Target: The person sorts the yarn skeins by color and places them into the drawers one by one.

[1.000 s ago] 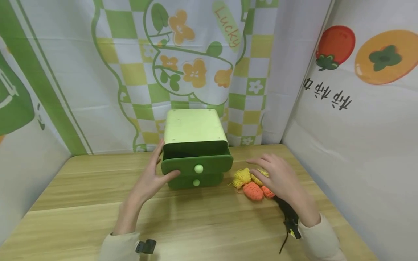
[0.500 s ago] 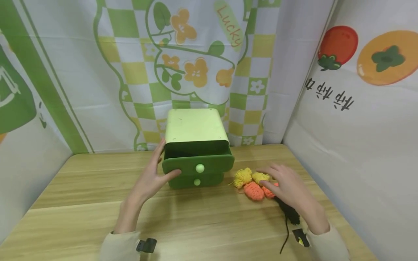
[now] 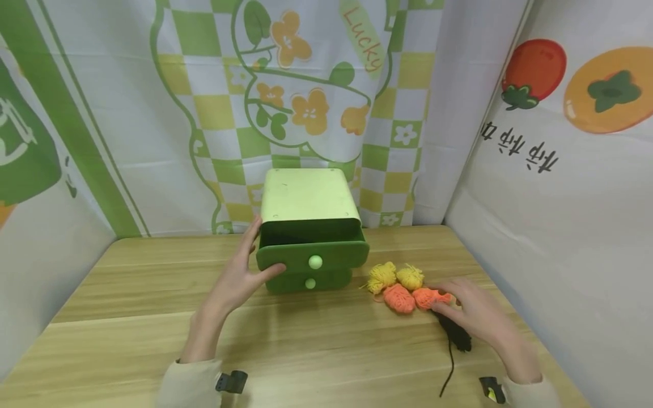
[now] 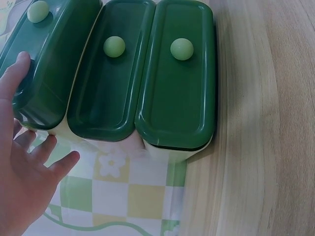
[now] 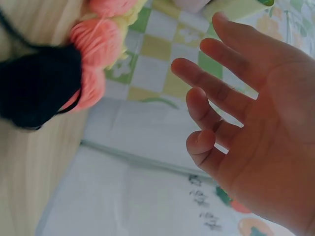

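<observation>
A light green cabinet [image 3: 306,195] with dark green drawers stands at the back of the wooden table [image 3: 316,351], its top drawer [image 3: 339,255] pulled out. My left hand [image 3: 237,275] lies flat against the cabinet's left side, thumb on the top drawer's front; the left wrist view shows this hand [image 4: 24,187] beside three drawer fronts [image 4: 177,88]. To the cabinet's right lie two yellow yarn balls [image 3: 381,275], two orange yarn balls [image 3: 399,297] and a black yarn ball [image 3: 456,334]. My right hand [image 3: 476,314] hovers over the black yarn, fingers spread [image 5: 246,123], fingertips by the right orange ball [image 3: 427,297], holding nothing.
Printed cloth walls [image 3: 306,102] close in the table at the back and on both sides. A black yarn strand [image 3: 449,374] trails toward the front edge. Bare wood stretches across the table's left and front.
My right hand has drawn back from above the yellow yarn toward me and to the right, settling over the black yarn. The left hand and the drawer have stayed put.
</observation>
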Action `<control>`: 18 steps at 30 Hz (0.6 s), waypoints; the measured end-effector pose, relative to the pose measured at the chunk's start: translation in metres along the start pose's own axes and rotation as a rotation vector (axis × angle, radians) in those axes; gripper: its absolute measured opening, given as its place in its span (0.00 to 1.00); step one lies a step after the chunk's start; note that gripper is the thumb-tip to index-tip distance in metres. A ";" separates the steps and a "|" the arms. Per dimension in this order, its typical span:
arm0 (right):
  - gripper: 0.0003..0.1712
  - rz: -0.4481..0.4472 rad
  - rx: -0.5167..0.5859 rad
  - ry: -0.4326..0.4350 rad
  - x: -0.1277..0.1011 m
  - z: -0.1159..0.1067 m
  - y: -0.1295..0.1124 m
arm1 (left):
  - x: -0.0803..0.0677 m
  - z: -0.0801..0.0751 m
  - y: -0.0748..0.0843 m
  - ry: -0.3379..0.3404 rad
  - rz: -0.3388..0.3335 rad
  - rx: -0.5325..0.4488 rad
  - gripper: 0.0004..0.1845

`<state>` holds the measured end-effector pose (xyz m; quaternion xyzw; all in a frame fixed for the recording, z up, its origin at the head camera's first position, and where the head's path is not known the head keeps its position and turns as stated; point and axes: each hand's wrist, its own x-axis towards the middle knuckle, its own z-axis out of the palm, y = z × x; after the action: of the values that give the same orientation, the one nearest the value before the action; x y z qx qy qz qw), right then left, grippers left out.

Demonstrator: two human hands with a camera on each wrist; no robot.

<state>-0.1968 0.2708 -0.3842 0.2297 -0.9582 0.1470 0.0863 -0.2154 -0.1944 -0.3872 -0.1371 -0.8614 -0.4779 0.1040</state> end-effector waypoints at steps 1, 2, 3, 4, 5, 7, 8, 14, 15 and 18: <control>0.24 0.007 0.000 -0.006 -0.002 0.000 0.003 | 0.000 0.000 0.000 0.000 0.000 -0.002 0.57; 0.25 0.013 -0.005 -0.015 -0.004 0.001 0.005 | 0.000 0.000 0.000 0.000 0.000 -0.003 0.57; 0.24 0.021 -0.009 -0.024 -0.005 0.001 0.007 | 0.000 0.000 0.000 0.000 -0.001 -0.003 0.57; 0.25 0.028 -0.009 -0.037 -0.007 0.002 0.009 | 0.000 0.000 0.000 0.002 0.003 -0.003 0.57; 0.24 0.035 -0.006 -0.050 -0.008 0.002 0.010 | 0.000 0.000 0.001 0.003 0.007 -0.004 0.58; 0.24 0.041 0.007 -0.078 -0.010 0.003 0.012 | 0.001 0.000 0.001 0.005 0.010 -0.004 0.58; 0.24 0.044 0.014 -0.093 -0.012 0.003 0.013 | 0.001 0.000 0.001 0.006 0.010 -0.004 0.58; 0.29 0.079 0.056 -0.149 -0.020 0.011 0.019 | 0.001 0.000 0.000 0.007 0.008 -0.002 0.58; 0.30 0.083 0.053 -0.150 -0.022 0.012 0.020 | 0.001 0.000 0.000 0.006 0.007 -0.003 0.58; 0.32 0.077 0.033 -0.144 -0.025 0.017 0.024 | 0.001 0.000 0.000 0.003 0.006 -0.006 0.58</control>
<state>-0.1876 0.2958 -0.4118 0.2040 -0.9675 0.1491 0.0075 -0.2162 -0.1939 -0.3866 -0.1394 -0.8594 -0.4803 0.1063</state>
